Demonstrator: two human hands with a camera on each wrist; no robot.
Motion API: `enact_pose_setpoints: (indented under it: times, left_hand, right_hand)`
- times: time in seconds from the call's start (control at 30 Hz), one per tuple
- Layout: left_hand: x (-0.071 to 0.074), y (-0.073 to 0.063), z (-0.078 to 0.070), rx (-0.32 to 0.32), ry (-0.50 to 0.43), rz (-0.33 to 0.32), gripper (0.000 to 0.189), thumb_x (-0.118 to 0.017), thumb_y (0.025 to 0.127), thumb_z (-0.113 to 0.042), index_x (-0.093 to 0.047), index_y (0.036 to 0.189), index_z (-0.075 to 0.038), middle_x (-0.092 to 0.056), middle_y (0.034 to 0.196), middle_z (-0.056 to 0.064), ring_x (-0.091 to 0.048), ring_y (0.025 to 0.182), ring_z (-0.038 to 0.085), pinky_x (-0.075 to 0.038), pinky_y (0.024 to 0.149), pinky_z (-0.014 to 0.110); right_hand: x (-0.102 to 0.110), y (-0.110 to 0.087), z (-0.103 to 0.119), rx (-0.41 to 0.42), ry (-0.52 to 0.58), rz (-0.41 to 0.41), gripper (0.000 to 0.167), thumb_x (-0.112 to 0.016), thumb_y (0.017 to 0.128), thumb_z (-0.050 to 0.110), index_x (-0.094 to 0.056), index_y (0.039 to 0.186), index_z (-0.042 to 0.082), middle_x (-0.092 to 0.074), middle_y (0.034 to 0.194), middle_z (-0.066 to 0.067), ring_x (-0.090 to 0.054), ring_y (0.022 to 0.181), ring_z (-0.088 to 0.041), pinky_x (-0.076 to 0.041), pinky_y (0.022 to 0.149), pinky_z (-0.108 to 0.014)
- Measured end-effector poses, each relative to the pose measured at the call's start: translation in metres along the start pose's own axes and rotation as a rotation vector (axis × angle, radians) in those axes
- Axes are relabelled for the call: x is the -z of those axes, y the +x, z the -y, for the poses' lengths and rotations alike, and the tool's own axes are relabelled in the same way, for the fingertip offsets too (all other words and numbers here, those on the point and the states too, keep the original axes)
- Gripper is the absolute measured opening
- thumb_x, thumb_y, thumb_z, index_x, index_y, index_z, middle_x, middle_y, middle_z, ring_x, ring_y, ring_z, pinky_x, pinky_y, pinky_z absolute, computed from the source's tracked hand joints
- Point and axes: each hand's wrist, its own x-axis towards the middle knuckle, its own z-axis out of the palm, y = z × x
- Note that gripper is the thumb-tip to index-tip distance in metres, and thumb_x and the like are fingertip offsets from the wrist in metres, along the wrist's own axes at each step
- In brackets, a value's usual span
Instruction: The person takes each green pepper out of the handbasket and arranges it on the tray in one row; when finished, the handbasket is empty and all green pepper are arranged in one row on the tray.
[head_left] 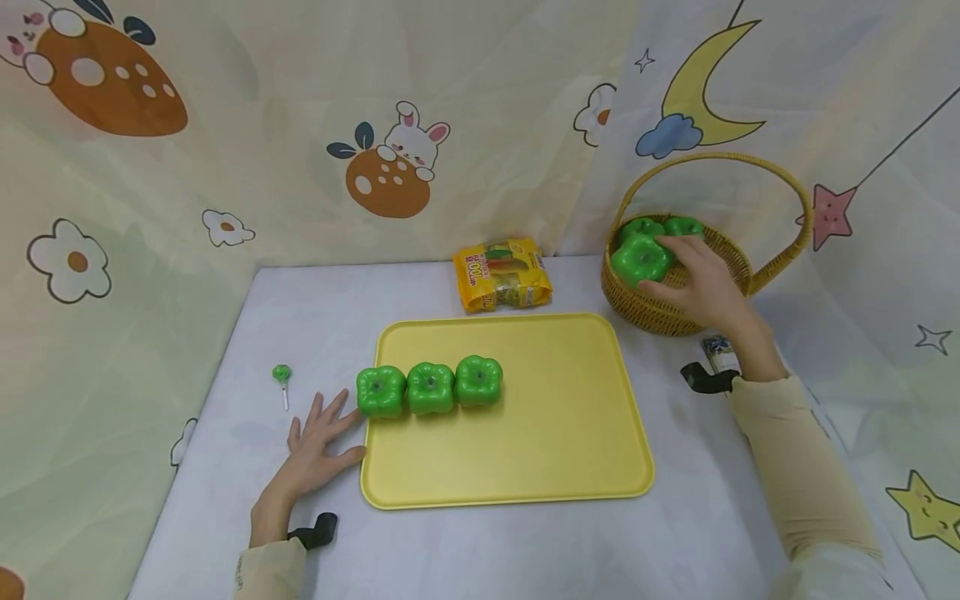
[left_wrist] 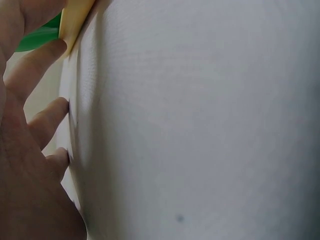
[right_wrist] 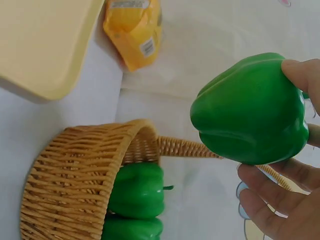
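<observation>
My right hand [head_left: 701, 279] grips a green bell pepper [right_wrist: 250, 112] between thumb and fingers, over the wicker basket [right_wrist: 65, 185]. Two more green bell peppers [right_wrist: 137, 190] lie inside that basket. On the yellow tray [head_left: 555, 417], three green bell peppers [head_left: 431, 388] stand side by side in a row from its left edge. My left hand [head_left: 318, 446] lies with its fingers spread at the tray's left edge, its fingertips touching or very near the rim. In the left wrist view, a bit of green pepper [left_wrist: 42, 37] shows behind the fingers.
A yellow snack packet [head_left: 502, 275] lies behind the tray. Left of the tray is a green lollipop [head_left: 282, 375] on a white stick. A small dark-printed item [head_left: 720, 354] lies partly hidden by the right wrist. The basket's tall handle [head_left: 795, 192] arches upward.
</observation>
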Motion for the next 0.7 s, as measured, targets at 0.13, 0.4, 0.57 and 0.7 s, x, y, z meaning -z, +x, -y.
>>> enact_pose_setpoints:
  times: [0.13, 0.4, 0.57, 0.7]
  left_hand:
    - [0.0, 0.0, -0.001, 0.0, 0.004, -0.002, 0.069, -0.076, 0.084, -0.04, -0.055, 0.144, -0.015, -0.026, 0.167, 0.017, 0.0, 0.156, 0.048, 0.008, 0.116, 0.078]
    - [0.0, 0.001, -0.002, -0.001, 0.003, -0.001, 0.069, -0.076, 0.084, -0.041, -0.055, 0.144, -0.015, -0.026, 0.166, 0.017, 0.001, 0.156, 0.048, 0.008, 0.116, 0.078]
    - [0.0, 0.0, -0.002, 0.006, 0.011, 0.004, 0.069, -0.076, 0.084, -0.042, -0.055, 0.145, -0.016, -0.027, 0.166, 0.016, 0.0, 0.156, 0.048, 0.008, 0.116, 0.077]
    - [0.0, 0.0, -0.002, 0.01, 0.013, 0.005, 0.069, -0.076, 0.085, -0.042, -0.054, 0.145, -0.017, -0.026, 0.167, 0.016, 0.0, 0.156, 0.048, 0.008, 0.117, 0.076]
  right_hand:
    - [-0.003, -0.001, 0.005, 0.036, 0.02, -0.012, 0.074, -0.081, 0.083, 0.02, -0.047, 0.146, 0.001, -0.048, 0.142, -0.026, -0.046, 0.13, -0.048, -0.039, 0.107, -0.069]
    - [-0.017, -0.007, 0.014, 0.193, 0.061, -0.061, 0.073, -0.086, 0.076, 0.009, -0.053, 0.14, -0.002, -0.057, 0.132, -0.024, -0.055, 0.121, -0.042, -0.046, 0.098, -0.06]
    - [-0.028, -0.012, 0.022, 0.206, 0.089, -0.016, 0.072, -0.086, 0.077, 0.01, -0.053, 0.141, 0.001, -0.057, 0.133, -0.021, -0.056, 0.121, -0.038, -0.047, 0.098, -0.057]
    - [-0.039, -0.013, 0.03, 0.19, 0.118, 0.045, 0.07, -0.083, 0.081, 0.013, -0.052, 0.143, 0.004, -0.055, 0.137, -0.019, -0.055, 0.123, -0.037, -0.047, 0.1, -0.059]
